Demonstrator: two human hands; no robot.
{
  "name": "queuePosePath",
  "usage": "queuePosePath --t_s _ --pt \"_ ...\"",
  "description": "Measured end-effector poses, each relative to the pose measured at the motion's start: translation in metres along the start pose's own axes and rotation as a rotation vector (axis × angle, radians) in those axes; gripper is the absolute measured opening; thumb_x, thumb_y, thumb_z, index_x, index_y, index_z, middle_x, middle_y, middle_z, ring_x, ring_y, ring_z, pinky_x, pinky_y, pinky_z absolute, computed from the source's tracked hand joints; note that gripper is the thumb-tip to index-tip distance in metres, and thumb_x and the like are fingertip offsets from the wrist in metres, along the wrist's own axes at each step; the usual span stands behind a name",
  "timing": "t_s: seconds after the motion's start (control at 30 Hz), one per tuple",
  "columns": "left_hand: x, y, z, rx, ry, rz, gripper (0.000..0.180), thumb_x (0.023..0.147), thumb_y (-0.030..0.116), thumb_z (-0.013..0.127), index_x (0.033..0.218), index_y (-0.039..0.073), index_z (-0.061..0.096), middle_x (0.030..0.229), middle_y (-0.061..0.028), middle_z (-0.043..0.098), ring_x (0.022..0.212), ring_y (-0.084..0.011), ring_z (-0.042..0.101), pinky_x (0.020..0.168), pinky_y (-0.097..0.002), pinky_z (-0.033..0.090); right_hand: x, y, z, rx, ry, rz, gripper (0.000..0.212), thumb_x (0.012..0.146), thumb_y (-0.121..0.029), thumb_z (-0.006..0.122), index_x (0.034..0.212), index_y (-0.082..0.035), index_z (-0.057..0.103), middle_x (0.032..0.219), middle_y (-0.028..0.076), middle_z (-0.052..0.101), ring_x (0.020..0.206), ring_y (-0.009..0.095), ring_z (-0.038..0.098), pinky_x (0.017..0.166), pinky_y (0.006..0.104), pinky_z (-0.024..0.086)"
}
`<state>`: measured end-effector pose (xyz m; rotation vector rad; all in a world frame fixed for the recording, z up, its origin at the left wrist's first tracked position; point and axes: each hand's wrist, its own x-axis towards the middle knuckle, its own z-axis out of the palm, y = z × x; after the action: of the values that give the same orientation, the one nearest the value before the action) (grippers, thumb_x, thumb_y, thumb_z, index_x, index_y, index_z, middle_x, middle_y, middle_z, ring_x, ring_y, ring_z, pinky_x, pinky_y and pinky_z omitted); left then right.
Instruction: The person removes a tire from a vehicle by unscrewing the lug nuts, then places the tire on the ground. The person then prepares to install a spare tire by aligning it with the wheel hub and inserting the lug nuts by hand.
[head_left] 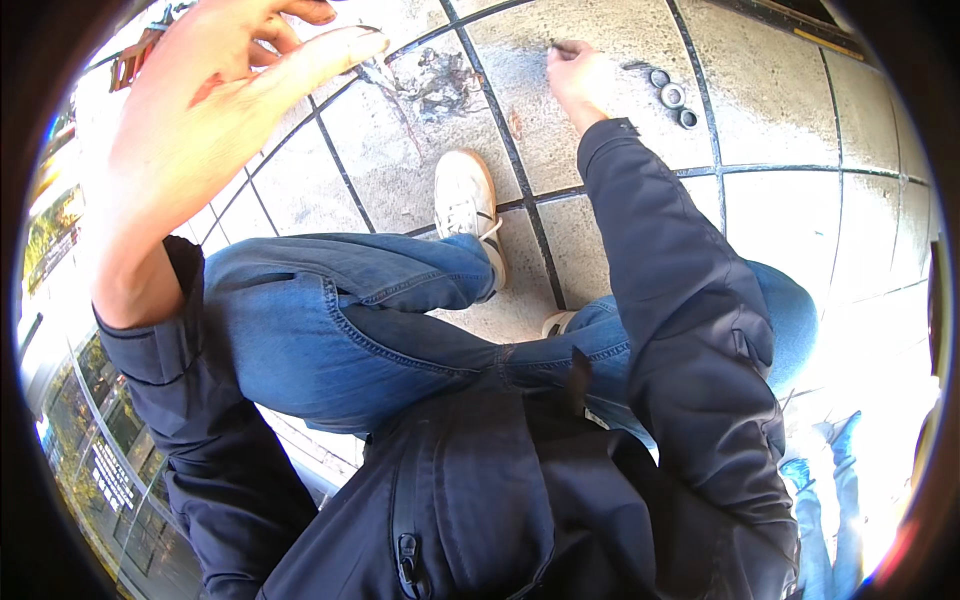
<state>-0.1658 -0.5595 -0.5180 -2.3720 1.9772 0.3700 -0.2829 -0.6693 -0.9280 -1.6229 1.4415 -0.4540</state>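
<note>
My right hand (578,75) reaches down to the grey paving slabs (770,90), fingers pinched together on a small dark piece (557,46) too small to make out. Just right of it, three small round metal rings (672,95) lie on the slab. My left hand (215,100) is raised close to the camera at the upper left, palm open, fingers loosely spread, holding nothing. Both arms are in dark jacket sleeves.
I crouch in blue jeans (340,320), with one white shoe (465,200) flat on the slabs. A dark stain (440,80) marks the paving between my hands. Dark joints (520,170) run between the slabs. A red-brown object (135,60) sits at the far upper left.
</note>
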Motion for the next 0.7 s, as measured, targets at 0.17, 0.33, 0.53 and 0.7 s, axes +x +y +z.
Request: queuePosePath --t_s 0.17,0.33,0.53,0.7 --pt "-0.030 -0.035 -0.019 0.016 -0.074 -0.037 0.039 0.097 0.023 0.071 0.130 0.003 0.062 0.105 -0.0115 0.069 0.091 -0.0181 0.064 0.081 -0.0321 0.052 0.035 -0.003 0.011 0.276 0.055 -0.005 0.028 0.088 -0.027 0.076 0.101 -0.003 0.076 0.089 0.011 0.078 0.085 0.026 0.075 0.078 0.0364 0.058" --pt "-0.027 -0.083 -0.001 -0.059 -0.117 0.001 0.042 0.101 0.028 0.067 0.139 0.009 0.061 0.119 -0.0116 0.070 0.101 -0.0200 0.065 0.089 -0.0346 0.052 0.131 0.048 -0.037 1.154 0.173 0.518 0.018 0.089 -0.020 0.071 0.076 -0.012 0.062 0.065 0.003 0.059 0.052 0.019 0.053 0.048 0.0443 0.041" --pt "-0.050 -0.089 0.002 -0.097 -0.228 -0.167 0.044 0.101 0.026 0.066 0.143 0.013 0.060 0.125 -0.0103 0.070 0.110 -0.0226 0.064 0.094 -0.0354 0.052 0.120 -0.005 -0.087 1.347 0.317 0.763 0.016 0.091 -0.015 0.058 0.076 -0.009 0.058 0.064 0.005 0.051 0.056 0.021 0.048 0.054 0.0409 0.040" --pt "-0.038 -0.078 0.003 -0.086 -0.174 -0.032 0.043 0.101 0.023 0.066 0.142 0.012 0.060 0.126 -0.0105 0.070 0.108 -0.0227 0.064 0.092 -0.0358 0.051 0.142 0.016 -0.099 1.307 0.230 0.527 0.016 0.092 -0.008 0.051 0.077 -0.007 0.058 0.064 0.005 0.051 0.054 0.021 0.047 0.051 0.0368 0.039"
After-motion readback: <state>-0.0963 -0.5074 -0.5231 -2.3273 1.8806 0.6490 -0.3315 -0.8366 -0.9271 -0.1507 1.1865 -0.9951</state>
